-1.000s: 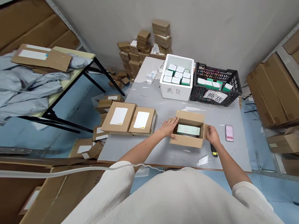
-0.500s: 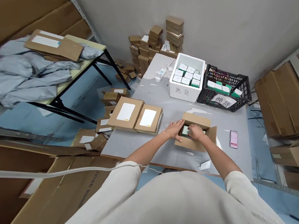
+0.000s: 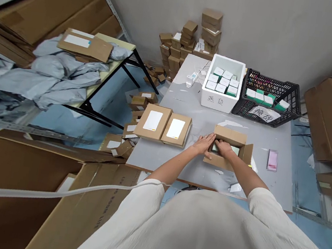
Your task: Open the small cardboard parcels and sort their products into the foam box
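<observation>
An open cardboard box (image 3: 230,133) rests on the grey table with its flaps folded outward. My left hand (image 3: 204,145) holds the box's left end, thumb toward the near flap and fingers along the far side. Down inside the box is my right hand (image 3: 224,149), its fingertips partly hidden by the walls. Pale green packaging (image 3: 235,150) shows in the box to the right of that hand; more pale green appears near its fingertips. Whether the right fingers grip anything is not visible.
Two labelled cartons (image 3: 153,121) sit left on the table (image 3: 166,162). A white foam bin (image 3: 220,102) and a black crate (image 3: 271,121), both with green-and-white boxes, stand behind. A pink-screened phone (image 3: 272,160) lies right. Grey parcels (image 3: 50,66) fill a side table.
The view has shifted left, so the scene sits further right. My right hand has gone toward the box's left end, and pale green packaging now shows on its right.
</observation>
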Demonstrator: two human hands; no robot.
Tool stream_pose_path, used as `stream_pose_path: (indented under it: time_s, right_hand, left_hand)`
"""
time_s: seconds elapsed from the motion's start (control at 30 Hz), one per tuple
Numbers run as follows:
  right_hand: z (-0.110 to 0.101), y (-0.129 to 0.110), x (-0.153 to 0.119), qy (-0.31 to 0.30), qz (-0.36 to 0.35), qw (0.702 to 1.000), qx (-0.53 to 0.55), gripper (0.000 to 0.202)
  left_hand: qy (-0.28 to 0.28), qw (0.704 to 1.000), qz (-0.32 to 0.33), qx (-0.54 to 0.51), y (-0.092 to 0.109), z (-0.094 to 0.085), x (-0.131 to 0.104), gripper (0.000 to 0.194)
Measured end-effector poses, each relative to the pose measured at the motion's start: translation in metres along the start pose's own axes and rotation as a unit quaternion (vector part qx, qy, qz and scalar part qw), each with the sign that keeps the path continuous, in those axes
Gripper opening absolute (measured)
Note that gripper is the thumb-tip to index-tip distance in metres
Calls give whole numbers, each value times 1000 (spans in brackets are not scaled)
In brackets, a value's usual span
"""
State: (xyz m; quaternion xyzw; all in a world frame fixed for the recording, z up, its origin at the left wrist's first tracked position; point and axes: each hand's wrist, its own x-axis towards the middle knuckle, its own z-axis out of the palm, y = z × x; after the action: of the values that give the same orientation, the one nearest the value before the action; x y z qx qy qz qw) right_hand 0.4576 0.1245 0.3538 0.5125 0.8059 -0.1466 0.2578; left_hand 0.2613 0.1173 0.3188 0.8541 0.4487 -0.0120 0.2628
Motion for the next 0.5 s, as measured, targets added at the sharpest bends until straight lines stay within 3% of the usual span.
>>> stream_pose_path:
  time_s: [0.17,0.3,0.4,0.5]
  right_hand:
    - [-8,13,-19,26,-13,999,24,57]
    - [-18,28,-49,115,-6,988,103,42]
    - [-21,40,-76,206,40,956,205,36]
    - [-22,51,-103,292,94,900,309,38]
  left_hand:
    - [3,1000,0,9,-2,7,4,157]
    - [21,1000,5,13,0,6,1,151]
    - [22,1000,7,14,4,3,-1,133]
    - [15,1000,5,20,7,1,-1,103]
